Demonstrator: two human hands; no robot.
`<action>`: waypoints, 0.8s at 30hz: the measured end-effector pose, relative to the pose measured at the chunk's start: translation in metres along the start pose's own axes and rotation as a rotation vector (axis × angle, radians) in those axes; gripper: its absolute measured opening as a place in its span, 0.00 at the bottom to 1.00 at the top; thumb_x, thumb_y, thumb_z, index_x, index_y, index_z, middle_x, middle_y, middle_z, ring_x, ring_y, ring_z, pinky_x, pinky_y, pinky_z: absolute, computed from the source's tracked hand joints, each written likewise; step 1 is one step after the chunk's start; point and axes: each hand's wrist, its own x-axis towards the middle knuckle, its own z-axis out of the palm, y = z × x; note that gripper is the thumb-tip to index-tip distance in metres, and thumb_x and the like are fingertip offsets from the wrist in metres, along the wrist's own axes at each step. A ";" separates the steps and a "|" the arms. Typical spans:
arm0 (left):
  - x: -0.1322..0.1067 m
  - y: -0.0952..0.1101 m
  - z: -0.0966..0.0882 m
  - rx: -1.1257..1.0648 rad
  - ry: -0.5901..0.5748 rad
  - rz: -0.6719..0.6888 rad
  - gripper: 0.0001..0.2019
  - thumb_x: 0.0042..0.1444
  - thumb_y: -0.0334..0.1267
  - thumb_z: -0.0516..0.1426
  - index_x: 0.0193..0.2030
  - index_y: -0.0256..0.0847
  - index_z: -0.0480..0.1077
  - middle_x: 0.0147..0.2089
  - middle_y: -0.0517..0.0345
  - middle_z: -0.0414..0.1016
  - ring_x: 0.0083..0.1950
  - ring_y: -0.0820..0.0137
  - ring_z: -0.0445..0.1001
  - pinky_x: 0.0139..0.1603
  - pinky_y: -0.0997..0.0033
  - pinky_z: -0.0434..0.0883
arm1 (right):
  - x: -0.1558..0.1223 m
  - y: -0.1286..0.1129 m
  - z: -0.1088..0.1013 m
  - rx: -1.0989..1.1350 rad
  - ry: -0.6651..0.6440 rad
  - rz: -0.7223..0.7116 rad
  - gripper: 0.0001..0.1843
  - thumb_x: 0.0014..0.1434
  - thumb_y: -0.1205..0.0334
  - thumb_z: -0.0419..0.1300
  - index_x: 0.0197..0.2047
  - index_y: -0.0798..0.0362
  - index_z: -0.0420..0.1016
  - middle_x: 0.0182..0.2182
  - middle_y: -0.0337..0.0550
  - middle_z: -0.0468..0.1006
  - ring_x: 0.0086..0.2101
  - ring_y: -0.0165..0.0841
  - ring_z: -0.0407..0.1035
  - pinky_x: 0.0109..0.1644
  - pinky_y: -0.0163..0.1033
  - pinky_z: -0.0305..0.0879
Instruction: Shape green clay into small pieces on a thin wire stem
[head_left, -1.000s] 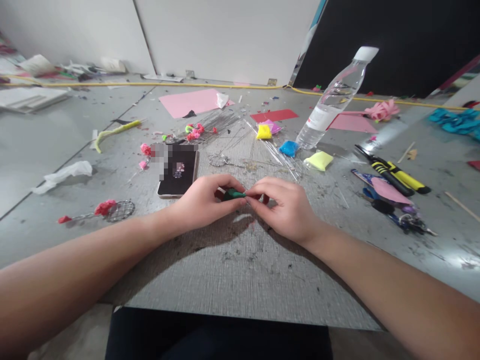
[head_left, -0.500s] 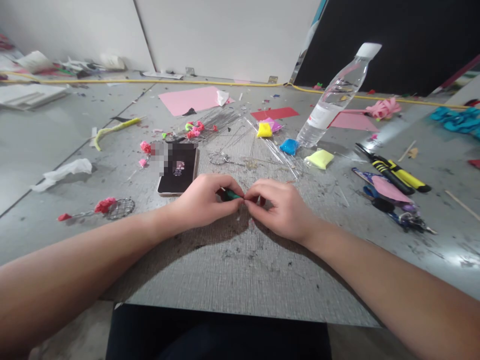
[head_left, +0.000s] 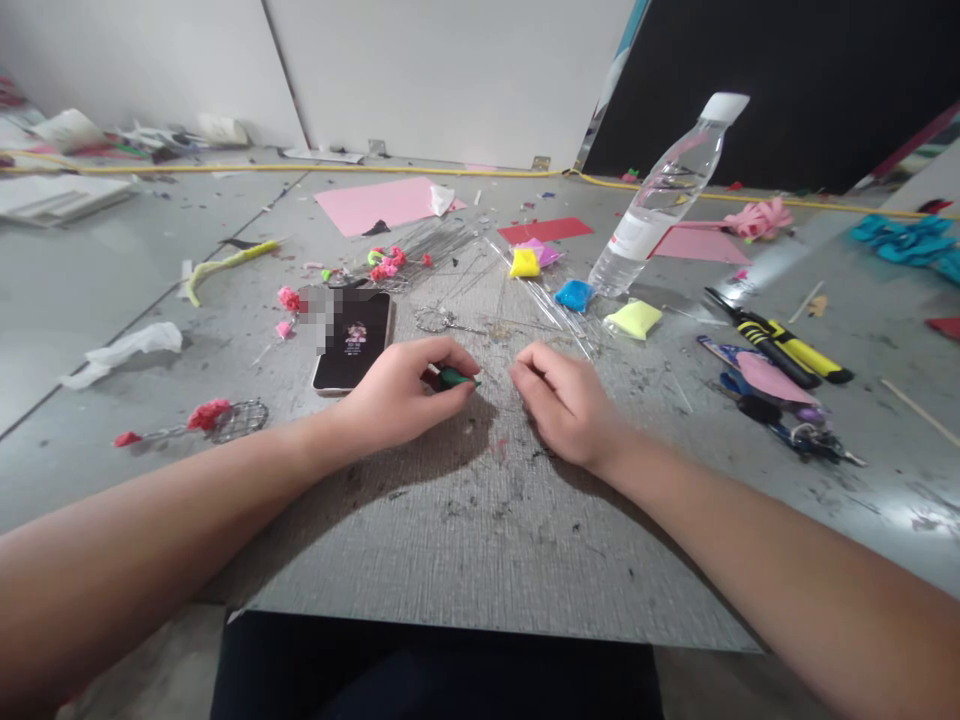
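Observation:
Between the thumb and fingers of my left hand (head_left: 409, 392) is a small dark green lump (head_left: 454, 377), partly covered by the fingers. It may be soft clay, but its kind is not clear. My right hand (head_left: 559, 402) is a short way to the right, apart from the left, thumb and fingertips pressed together. Whatever lies in that pinch, if anything, is too small or hidden to see. Just beyond my left wrist lies a smartphone (head_left: 352, 345) with its screen lit. Twisted wire (head_left: 450, 320) lies on the table beyond the hands.
A water bottle (head_left: 656, 200) stands behind yellow (head_left: 524, 263), blue (head_left: 575, 295) and pale yellow packets (head_left: 634, 319). To the right are yellow-black pliers (head_left: 780, 342) and a bunch of keys (head_left: 814, 435). A wire piece with red flowers (head_left: 210, 414) lies left. Pink paper (head_left: 371, 205) lies farther back.
My hands have come apart: the right has drawn away to the right, leaving a gap. The green lump stays in my left hand. The view has shifted slightly.

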 end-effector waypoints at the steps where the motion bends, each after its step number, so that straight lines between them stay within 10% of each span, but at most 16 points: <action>1: 0.000 0.000 0.000 -0.015 -0.006 -0.006 0.04 0.56 0.35 0.60 0.37 0.41 0.75 0.37 0.57 0.80 0.36 0.69 0.76 0.38 0.68 0.74 | -0.001 -0.002 0.001 -0.004 -0.012 -0.025 0.13 0.70 0.60 0.53 0.32 0.49 0.65 0.22 0.34 0.68 0.25 0.30 0.64 0.30 0.38 0.59; 11: -0.001 0.003 0.002 -0.099 -0.037 -0.049 0.03 0.55 0.35 0.60 0.35 0.40 0.75 0.34 0.59 0.77 0.31 0.73 0.72 0.31 0.73 0.70 | -0.002 -0.002 0.005 0.015 -0.045 -0.108 0.04 0.67 0.64 0.64 0.40 0.52 0.79 0.33 0.42 0.81 0.33 0.32 0.73 0.37 0.38 0.69; 24: -0.002 0.006 0.002 -0.071 -0.081 -0.017 0.02 0.52 0.31 0.59 0.33 0.40 0.74 0.33 0.62 0.78 0.34 0.73 0.74 0.36 0.72 0.71 | -0.003 -0.005 0.004 0.022 -0.012 -0.046 0.06 0.60 0.66 0.60 0.31 0.51 0.71 0.26 0.37 0.73 0.27 0.30 0.67 0.31 0.37 0.63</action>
